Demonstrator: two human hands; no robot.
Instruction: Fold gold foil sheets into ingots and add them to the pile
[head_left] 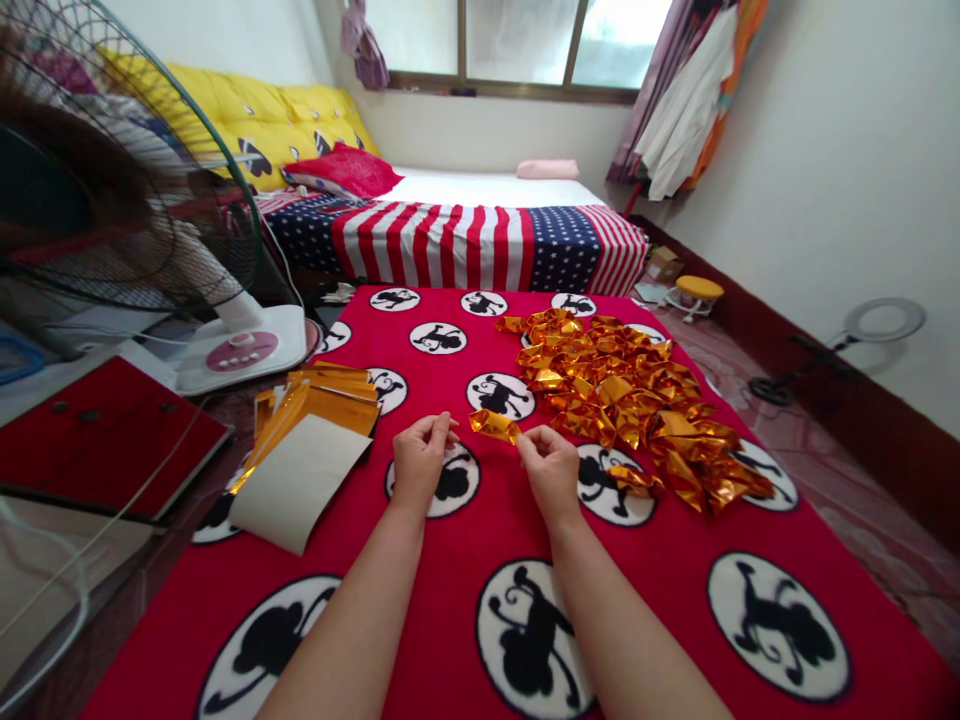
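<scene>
A folded piece of gold foil paper (492, 426) is pinched by its right end between the thumb and fingers of my right hand (551, 470). Its left end sticks out toward my left hand (421, 458), with a small gap between. The fingers of my left hand are drawn together, and nothing shows in them. To the left lies a stack of flat gold foil sheets (345, 385), with a pale sheet (300, 485) on top. A large heap of folded gold foil pieces (607, 385) spreads to the right, and one loose folded piece (634, 480) lies nearer my right hand.
Everything rests on a red cloth (442, 640) with black monkey figures in white circles. An electric fan (240, 345) stands at the left, beside a dark red panel (112, 430). Beyond is a bed with a flag-patterned cover (450, 245); a yellow stool (697, 290) is at right.
</scene>
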